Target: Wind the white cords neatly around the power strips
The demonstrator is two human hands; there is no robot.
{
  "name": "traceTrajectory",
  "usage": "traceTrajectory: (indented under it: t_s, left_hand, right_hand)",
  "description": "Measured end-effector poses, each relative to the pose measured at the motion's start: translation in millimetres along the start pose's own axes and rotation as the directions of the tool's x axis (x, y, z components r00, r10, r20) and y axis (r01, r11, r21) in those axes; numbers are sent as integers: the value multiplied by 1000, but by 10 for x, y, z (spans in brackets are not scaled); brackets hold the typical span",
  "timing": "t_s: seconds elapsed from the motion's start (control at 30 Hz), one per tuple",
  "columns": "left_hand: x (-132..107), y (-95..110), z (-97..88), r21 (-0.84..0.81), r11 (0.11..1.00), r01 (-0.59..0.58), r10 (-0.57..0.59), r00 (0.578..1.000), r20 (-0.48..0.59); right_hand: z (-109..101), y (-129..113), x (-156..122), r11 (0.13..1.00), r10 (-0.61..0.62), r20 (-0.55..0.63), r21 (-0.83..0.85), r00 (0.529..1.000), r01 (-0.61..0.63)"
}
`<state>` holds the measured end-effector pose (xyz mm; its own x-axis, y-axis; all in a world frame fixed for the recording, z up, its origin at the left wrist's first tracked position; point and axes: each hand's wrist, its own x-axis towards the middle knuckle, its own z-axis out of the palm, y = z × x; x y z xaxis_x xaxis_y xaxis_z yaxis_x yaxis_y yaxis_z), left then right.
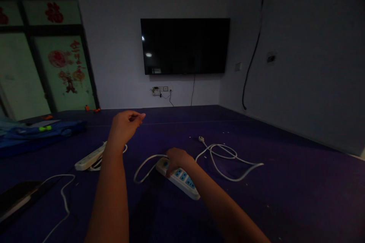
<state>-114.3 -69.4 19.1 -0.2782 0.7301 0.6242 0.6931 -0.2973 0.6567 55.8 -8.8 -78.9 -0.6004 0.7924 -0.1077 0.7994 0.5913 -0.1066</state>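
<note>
A white power strip [184,185] with blue sockets lies at an angle on the dark purple surface. My right hand [178,159] is closed over its far end, covering part of the sockets. The strip's white cable [137,171] loops out to the left of that end. To the right, more white cable [222,172] lies in loose coils and ends in a plug [201,139]. My left hand [127,127] is raised above the surface, thumb and fingertips pinched together, with nothing visible between them. Behind my left forearm, a second white power strip [89,159] is partly hidden.
At the lower left lies a dark flat object [18,193] beside a thin white cord [66,199]. Blue cloth [62,128] is heaped farther back. A television [185,45] hangs on the wall above sockets [165,89]. A black cable [252,59] hangs at right.
</note>
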Motion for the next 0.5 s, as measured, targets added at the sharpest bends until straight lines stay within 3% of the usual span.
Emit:
traceTrajectory:
  t_s: [0.17, 0.27, 0.37, 0.43, 0.5]
  left_hand:
    - [28, -26, 60, -7, 1000, -16, 16, 1000, -5]
    - [44, -43, 118, 13, 1000, -21, 22, 999, -28]
    - [24, 9, 208, 49, 999, 12, -12, 1000, -2]
    - [-16, 90, 297, 27, 998, 64, -67, 988, 137]
    - [-70, 186, 415, -27, 993, 119, -102, 930, 352]
  right_hand:
    - [-111, 153, -7, 990, 26, -113, 138, 993, -11]
    - [-277, 314, -78, 948, 102, -278, 319, 955, -9]
    - [-437, 463, -180, 869, 296, -495, 494, 817, -15]
    - [-513, 537, -246, 811, 427, -580, 585, 694, -11]
    - [-562, 589, -299, 759, 521, -621, 651, 586, 15]
